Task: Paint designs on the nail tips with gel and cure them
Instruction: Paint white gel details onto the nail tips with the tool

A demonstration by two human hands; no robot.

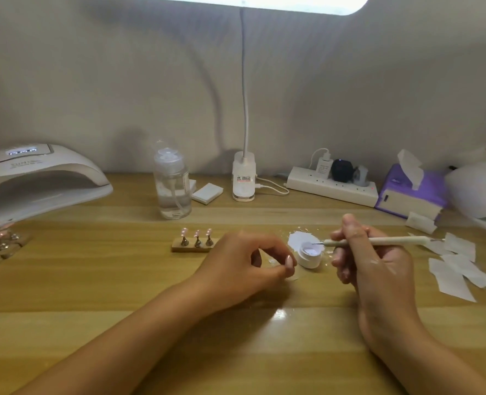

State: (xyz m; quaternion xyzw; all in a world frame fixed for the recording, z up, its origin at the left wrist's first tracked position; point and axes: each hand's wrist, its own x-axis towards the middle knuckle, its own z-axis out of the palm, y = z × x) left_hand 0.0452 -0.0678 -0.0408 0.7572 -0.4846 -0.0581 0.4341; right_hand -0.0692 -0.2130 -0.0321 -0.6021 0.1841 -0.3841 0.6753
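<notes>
desk [93,283], right hand [374,262] grips level pen [395,240] pointing left; left hand [243,265] pinches nail tip [289,262]

My table [93,295] was glossy wood, my jar [310,257] smooth white plastic, my wipes [452,270] matt paper, my bottle [173,192] clear plastic.

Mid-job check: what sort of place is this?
Most likely a nail-art workstation on a wooden desk: a nail curing lamp at left, nail tips on a stand, and an open gel pot that the right hand dips a nail art pen into.
</notes>
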